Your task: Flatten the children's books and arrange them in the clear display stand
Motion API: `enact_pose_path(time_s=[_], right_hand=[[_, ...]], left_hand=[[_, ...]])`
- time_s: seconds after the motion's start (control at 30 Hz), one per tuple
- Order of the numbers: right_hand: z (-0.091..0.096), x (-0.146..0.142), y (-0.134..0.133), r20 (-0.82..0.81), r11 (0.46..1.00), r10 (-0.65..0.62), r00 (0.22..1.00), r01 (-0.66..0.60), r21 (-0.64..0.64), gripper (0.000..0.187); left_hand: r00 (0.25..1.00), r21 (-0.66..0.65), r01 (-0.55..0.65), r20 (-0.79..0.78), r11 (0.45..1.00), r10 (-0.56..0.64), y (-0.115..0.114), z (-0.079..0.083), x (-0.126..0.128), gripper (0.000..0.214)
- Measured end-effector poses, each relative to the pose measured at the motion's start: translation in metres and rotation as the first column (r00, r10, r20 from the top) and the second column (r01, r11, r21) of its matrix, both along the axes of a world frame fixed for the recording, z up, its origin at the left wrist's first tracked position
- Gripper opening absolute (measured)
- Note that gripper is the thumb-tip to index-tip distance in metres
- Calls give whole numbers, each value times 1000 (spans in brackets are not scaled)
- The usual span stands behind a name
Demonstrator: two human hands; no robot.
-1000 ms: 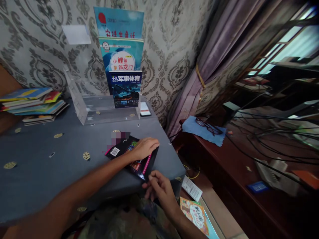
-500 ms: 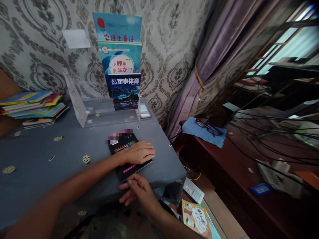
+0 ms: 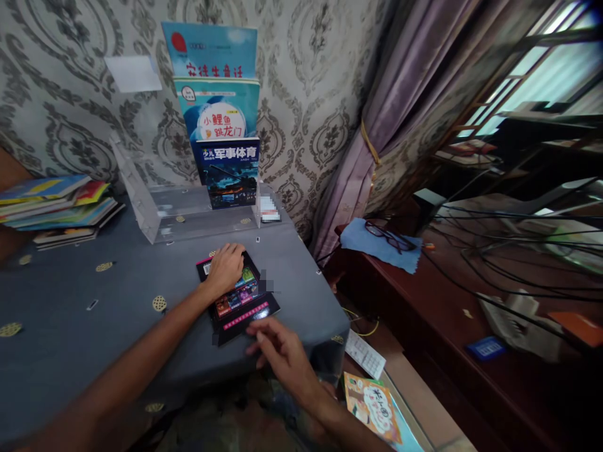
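A black book (image 3: 247, 312) with a pink strip and small colour pictures lies on the grey tablecloth, back cover up by its barcode. My left hand (image 3: 227, 269) rests palm down on its upper part, fingers reaching toward the far edge without gripping it. Just off the near right corner is my right hand (image 3: 281, 353), its fingers loosely bent and apart, nothing in them. Behind the book stands a clear acrylic rack (image 3: 149, 213). Three books overlap upright in it: a dark blue one (image 3: 230, 176), a teal one (image 3: 223, 122) and a light blue one (image 3: 211, 47).
A stack of books (image 3: 56, 207) sits at the left of the table (image 3: 117, 314). To the right, glasses (image 3: 389, 237) lie on a blue cloth (image 3: 362, 248) on a dark red desk with tangled cables. Below the table's right edge is an orange book (image 3: 370, 405).
My left hand has slid from the book's right side to its upper left part. The book lies at a slightly different angle. My right hand has shifted a little right.
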State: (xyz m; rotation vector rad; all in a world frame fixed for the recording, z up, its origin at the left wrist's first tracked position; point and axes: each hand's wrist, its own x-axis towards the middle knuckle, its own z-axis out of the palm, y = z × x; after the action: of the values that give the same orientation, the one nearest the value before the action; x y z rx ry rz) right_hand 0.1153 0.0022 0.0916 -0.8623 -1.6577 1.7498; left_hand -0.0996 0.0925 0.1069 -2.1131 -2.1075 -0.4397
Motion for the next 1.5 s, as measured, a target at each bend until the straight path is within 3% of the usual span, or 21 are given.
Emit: enact_pose_path(time_s=[0.07,0.17,0.27,0.37,0.63,0.87,1.1,1.33,1.5], right_hand=[[3,6,3,66,947,-108,992,83,311,26],[3,13,11,79,756,-240,968,135,640,27],[-3,16,17,131,637,-304,944,99,764,28],[-9,16,18,163,599,-324,932,68,798,28],[-14,15,17,185,571,-328,926,38,820,32],[-17,16,18,193,543,-333,923,20,840,35],[-17,16,17,182,569,-322,929,36,822,32],[-26,24,12,114,599,-372,921,145,788,37],[-25,27,9,88,660,-413,907,231,715,36]], left_hand=[[999,3,31,20,1000,-31,-1,-2,-3,29],[997,55,66,28,996,-68,-1,-8,-5,32],[995,121,101,12,988,-103,-1,-13,-8,32],[993,132,120,2,984,-122,1,-15,-10,31],[966,92,244,69,965,-251,-7,-11,-6,35],[904,107,412,71,905,-421,-22,-12,-2,35],[853,78,504,114,860,-510,-39,-8,5,41],[820,-2,559,151,829,-552,-51,-6,11,45],[787,-71,611,163,788,-595,-60,-1,17,46]])
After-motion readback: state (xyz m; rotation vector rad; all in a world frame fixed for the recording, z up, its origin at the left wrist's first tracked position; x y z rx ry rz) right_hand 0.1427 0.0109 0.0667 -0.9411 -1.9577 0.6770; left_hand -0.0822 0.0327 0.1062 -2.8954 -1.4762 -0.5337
